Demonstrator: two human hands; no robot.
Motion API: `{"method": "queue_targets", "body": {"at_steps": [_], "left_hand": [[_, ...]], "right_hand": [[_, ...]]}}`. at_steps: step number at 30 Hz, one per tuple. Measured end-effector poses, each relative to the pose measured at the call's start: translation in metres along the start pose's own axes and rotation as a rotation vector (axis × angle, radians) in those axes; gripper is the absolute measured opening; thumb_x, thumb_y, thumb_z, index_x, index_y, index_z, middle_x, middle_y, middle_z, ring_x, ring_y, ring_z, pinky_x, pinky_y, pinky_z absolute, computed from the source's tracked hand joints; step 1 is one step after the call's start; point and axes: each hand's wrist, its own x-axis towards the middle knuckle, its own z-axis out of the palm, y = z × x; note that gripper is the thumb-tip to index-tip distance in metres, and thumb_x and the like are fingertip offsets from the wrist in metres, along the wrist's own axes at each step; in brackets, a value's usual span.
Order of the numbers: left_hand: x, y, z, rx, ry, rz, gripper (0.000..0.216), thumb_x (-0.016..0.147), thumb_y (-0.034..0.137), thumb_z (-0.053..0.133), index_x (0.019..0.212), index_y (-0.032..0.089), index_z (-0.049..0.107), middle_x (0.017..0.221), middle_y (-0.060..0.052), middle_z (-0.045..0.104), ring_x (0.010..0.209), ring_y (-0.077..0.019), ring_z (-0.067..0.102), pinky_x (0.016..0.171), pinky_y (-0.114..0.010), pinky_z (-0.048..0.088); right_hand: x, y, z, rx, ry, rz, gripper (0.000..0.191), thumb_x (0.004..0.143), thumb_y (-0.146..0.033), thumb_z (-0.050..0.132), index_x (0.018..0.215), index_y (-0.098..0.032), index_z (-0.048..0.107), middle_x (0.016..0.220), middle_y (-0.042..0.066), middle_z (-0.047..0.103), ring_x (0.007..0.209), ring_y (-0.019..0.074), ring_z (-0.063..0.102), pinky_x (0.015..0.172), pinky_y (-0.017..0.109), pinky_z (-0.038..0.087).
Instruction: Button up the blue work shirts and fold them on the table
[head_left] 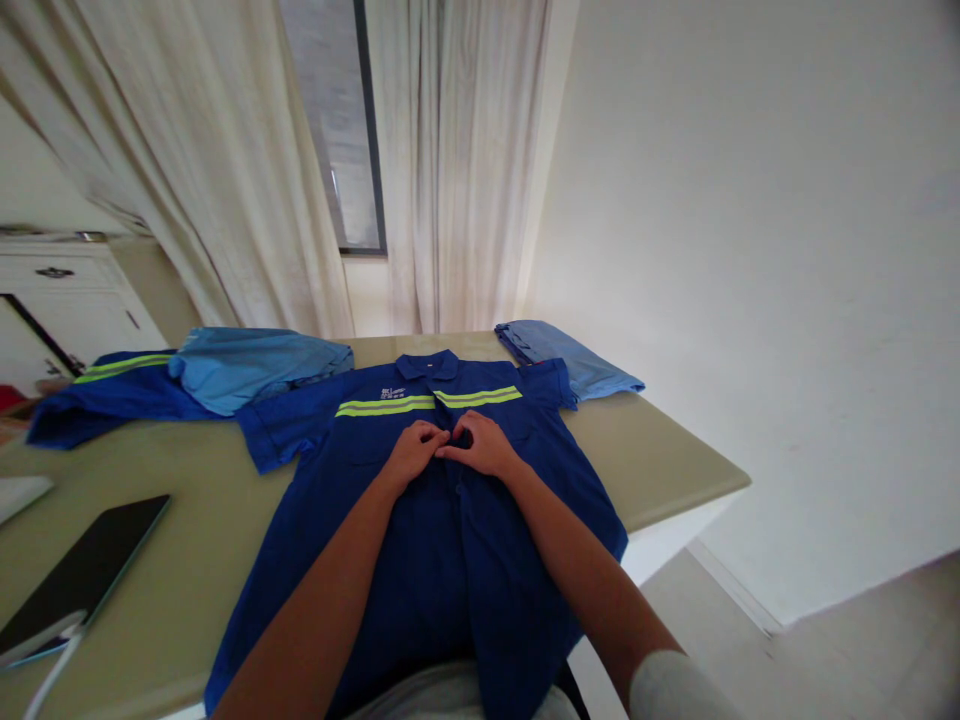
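- Shirt (450,540) flat and front up across the middle of the table (660,450), collar (429,365) toward the table's far edge, hem spilling over the table's near edge.
- Long axis straight from the table's near edge to its far edge, in line with both forearms; placket (459,520) along the same line.
- Left hand (412,450) and right hand (484,445) side by side over the table's middle, fingertips meeting on the placket just to the near side of the stripe (427,402).
- Left hand curled, thumb and fingertips pinched on one front edge of the shirt; right hand curled the same way, pinched on the facing edge.
- Button or hole under the fingertips: too small to tell.
- Neither hand nearer than the other: both at one spot, one on each side of the placket, knuckles almost touching.
- Remaining length of the placket leading from the hands back toward the table's near edge, between the forearms; fastened or not, impossible to tell.
- At the table's far left: second shirt (112,395) with a light-blue top (255,365) lying partly over it.
- At the table's far right: folded pile (570,360), just beside a sleeve of the shirt.
- At the table's near left: tablet (86,570), well apart from both hands.
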Motion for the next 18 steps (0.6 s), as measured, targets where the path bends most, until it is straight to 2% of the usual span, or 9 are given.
{"method": "queue_targets", "body": {"at_steps": [4, 10, 16, 18], "left_hand": [[-0.001, 0.002, -0.001, -0.008, 0.026, -0.015, 0.027, 0.081, 0.045, 0.067, 0.077, 0.021, 0.079, 0.096, -0.006, 0.074, 0.093, -0.0226, 0.069, 0.085, -0.034, 0.054], [-0.003, 0.005, 0.0, 0.025, 0.043, -0.006, 0.024, 0.082, 0.041, 0.067, 0.076, 0.021, 0.079, 0.094, -0.006, 0.075, 0.092, -0.0219, 0.07, 0.085, -0.033, 0.054], [-0.001, 0.005, 0.003, 0.102, 0.071, -0.016, 0.025, 0.086, 0.04, 0.064, 0.079, 0.021, 0.078, 0.09, -0.006, 0.076, 0.087, -0.0219, 0.07, 0.081, -0.033, 0.054], [-0.001, 0.004, 0.003, 0.136, 0.076, -0.015, 0.027, 0.089, 0.04, 0.06, 0.081, 0.021, 0.078, 0.089, -0.006, 0.076, 0.085, -0.0215, 0.07, 0.079, -0.033, 0.054]], "right_hand": [[-0.001, -0.005, 0.003, -0.143, -0.062, 0.029, 0.047, 0.075, -0.059, 0.085, 0.094, -0.022, 0.065, 0.101, 0.002, 0.064, 0.088, 0.0187, 0.062, 0.077, 0.028, 0.044], [-0.002, -0.014, 0.009, -0.27, -0.069, 0.144, 0.021, 0.088, -0.042, 0.07, 0.097, -0.023, 0.065, 0.104, 0.003, 0.066, 0.08, 0.0179, 0.062, 0.069, 0.029, 0.043], [-0.003, -0.021, 0.008, -0.346, -0.047, 0.048, 0.016, 0.092, -0.035, 0.062, 0.093, -0.021, 0.07, 0.104, 0.011, 0.068, 0.094, 0.0251, 0.065, 0.074, 0.033, 0.048], [-0.003, -0.023, 0.009, -0.348, -0.034, 0.041, 0.016, 0.093, -0.032, 0.061, 0.092, -0.02, 0.072, 0.103, 0.012, 0.07, 0.094, 0.0247, 0.065, 0.076, 0.032, 0.048]]}}
